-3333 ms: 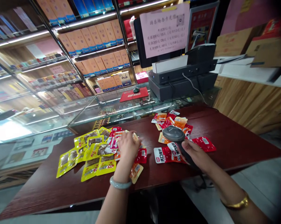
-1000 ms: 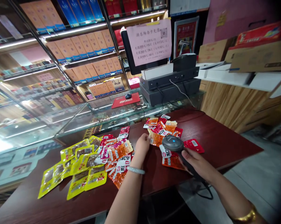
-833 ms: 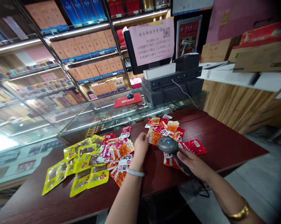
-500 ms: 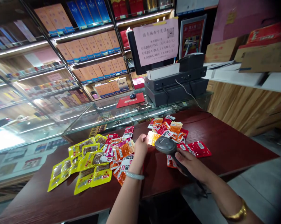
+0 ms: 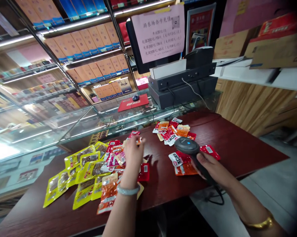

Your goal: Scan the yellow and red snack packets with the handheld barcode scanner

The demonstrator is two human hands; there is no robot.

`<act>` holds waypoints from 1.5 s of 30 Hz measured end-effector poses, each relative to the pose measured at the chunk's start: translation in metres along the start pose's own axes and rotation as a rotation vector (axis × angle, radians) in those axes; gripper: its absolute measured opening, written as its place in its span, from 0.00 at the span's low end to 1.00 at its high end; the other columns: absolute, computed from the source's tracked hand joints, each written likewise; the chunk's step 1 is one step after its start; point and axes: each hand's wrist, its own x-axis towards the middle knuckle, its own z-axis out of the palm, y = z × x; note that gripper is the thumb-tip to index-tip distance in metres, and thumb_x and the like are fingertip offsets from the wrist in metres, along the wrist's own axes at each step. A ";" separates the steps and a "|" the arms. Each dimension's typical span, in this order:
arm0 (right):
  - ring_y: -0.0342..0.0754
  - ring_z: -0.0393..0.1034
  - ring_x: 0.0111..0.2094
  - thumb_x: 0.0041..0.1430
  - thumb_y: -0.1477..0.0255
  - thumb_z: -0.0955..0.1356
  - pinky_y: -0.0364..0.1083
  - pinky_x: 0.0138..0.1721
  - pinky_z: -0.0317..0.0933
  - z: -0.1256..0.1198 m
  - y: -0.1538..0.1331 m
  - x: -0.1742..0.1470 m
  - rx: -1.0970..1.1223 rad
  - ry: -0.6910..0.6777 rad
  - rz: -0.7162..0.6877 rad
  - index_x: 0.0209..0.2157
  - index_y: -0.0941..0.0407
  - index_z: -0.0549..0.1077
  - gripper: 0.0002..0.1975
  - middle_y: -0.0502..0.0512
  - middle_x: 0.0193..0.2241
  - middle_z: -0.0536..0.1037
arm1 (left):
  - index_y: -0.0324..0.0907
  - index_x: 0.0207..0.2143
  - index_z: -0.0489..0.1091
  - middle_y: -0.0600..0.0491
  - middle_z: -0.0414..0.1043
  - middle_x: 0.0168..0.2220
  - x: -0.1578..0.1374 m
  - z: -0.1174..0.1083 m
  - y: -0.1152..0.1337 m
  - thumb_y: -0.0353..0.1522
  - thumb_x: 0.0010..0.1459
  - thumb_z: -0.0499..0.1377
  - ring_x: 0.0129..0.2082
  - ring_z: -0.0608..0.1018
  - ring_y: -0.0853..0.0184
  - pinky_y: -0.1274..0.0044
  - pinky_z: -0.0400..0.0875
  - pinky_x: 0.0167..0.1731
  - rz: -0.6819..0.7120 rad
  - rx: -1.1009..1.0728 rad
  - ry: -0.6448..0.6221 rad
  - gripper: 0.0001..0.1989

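Note:
My right hand is wrapped round the handle of a dark grey barcode scanner, which shows a small blue light on its head. My left hand, with a pale bangle at the wrist, is over the left heap of red and orange snack packets. Its fingers are closed on a small orange snack packet, mostly hidden by the hand. Yellow snack packets lie left of that heap. Under the scanner are red and orange packets, and another mixed heap lies behind it.
The dark red table meets a glass display counter at the back. On the counter stand a cash drawer, a monitor with a pink sign, and a mouse on a red mat. The scanner's cord hangs off the front edge.
My left hand has moved left from in front of the scanner to the left heap, with the packet. My right hand has shifted the scanner slightly right. The view has tilted down a little.

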 end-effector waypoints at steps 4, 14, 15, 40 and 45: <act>0.41 0.62 0.19 0.52 0.42 0.69 0.40 0.18 0.55 -0.014 -0.001 -0.008 0.014 0.051 0.007 0.28 0.55 0.68 0.29 0.48 0.20 0.70 | 0.47 0.45 0.75 0.48 0.76 0.46 -0.034 0.038 0.050 0.47 0.57 0.61 0.49 0.74 0.58 0.70 0.64 0.50 0.250 -0.081 -0.364 0.19; 0.41 0.62 0.20 0.52 0.42 0.69 0.40 0.20 0.55 -0.031 0.004 -0.024 0.013 0.108 0.038 0.29 0.55 0.70 0.28 0.48 0.22 0.70 | 0.40 0.47 0.66 0.41 0.74 0.44 -0.056 0.064 0.074 0.53 0.47 0.65 0.47 0.75 0.51 0.66 0.65 0.47 0.268 0.077 -0.542 0.33; 0.41 0.62 0.20 0.53 0.42 0.68 0.41 0.20 0.55 -0.030 0.004 -0.025 0.003 0.105 0.034 0.29 0.55 0.70 0.28 0.48 0.22 0.69 | 0.39 0.48 0.65 0.41 0.75 0.42 -0.055 0.063 0.072 0.51 0.48 0.65 0.45 0.76 0.51 0.67 0.65 0.45 0.232 0.066 -0.551 0.32; 0.39 0.61 0.18 0.54 0.43 0.68 0.39 0.17 0.54 -0.007 0.000 -0.018 0.001 -0.005 -0.056 0.30 0.56 0.69 0.28 0.47 0.22 0.69 | 0.44 0.55 0.65 0.44 0.66 0.57 -0.037 -0.010 0.022 0.46 0.57 0.62 0.60 0.65 0.52 0.62 0.57 0.58 0.038 0.157 0.086 0.27; 0.39 0.63 0.19 0.54 0.43 0.68 0.38 0.19 0.57 -0.015 0.001 -0.020 0.007 0.059 -0.028 0.30 0.56 0.69 0.27 0.47 0.22 0.70 | 0.44 0.45 0.70 0.46 0.71 0.49 -0.082 0.034 0.065 0.54 0.52 0.61 0.51 0.70 0.53 0.63 0.63 0.52 0.331 0.121 -0.329 0.28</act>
